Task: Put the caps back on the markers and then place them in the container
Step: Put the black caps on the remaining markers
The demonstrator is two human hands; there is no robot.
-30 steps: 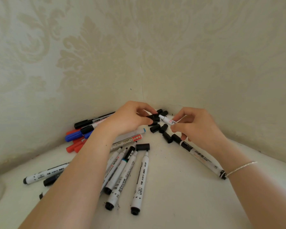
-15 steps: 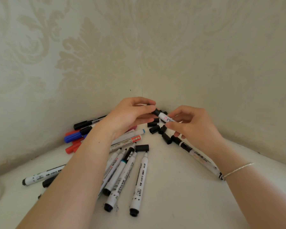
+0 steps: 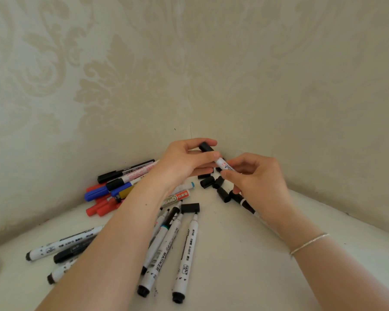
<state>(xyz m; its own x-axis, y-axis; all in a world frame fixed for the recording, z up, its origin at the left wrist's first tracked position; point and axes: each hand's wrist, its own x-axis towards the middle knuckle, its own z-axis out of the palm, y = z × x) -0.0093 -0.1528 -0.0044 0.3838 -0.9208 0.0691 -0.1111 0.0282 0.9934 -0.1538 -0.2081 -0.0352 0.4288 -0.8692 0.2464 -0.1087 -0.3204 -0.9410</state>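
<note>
- Head view: the left hand (image 3: 184,161) is raised above the far corner of the white table (image 3: 245,254), fingers curled round the black cap (image 3: 206,147) of a white marker (image 3: 224,164); the cap sits on the marker's upper end and points toward the wall.
- The right hand (image 3: 258,182) pinches the lower part of the same marker's barrel between thumb and fingertips. The marker is tilted and held clear of the table, between the two hands.
- Loose black caps (image 3: 208,182) lie on the table in the far corner, just below the hands; one more rectangular black cap (image 3: 190,208) lies nearer the middle, beside the tip of an uncapped white marker (image 3: 185,257).
- Several white markers (image 3: 160,259) lie fanned out near the middle of the table, partly under the left forearm.
- A black-and-white marker (image 3: 245,202) lies under the right hand, mostly hidden.
- Near the left wall lies a heap of capped markers: red markers (image 3: 99,208), a blue marker (image 3: 96,194) and a black marker (image 3: 124,170).
- Toward the near left edge lie three more markers (image 3: 63,243), white and black.
- A thin bracelet (image 3: 309,243) circles the right wrist.
- A container cannot be made out in this view.
</note>
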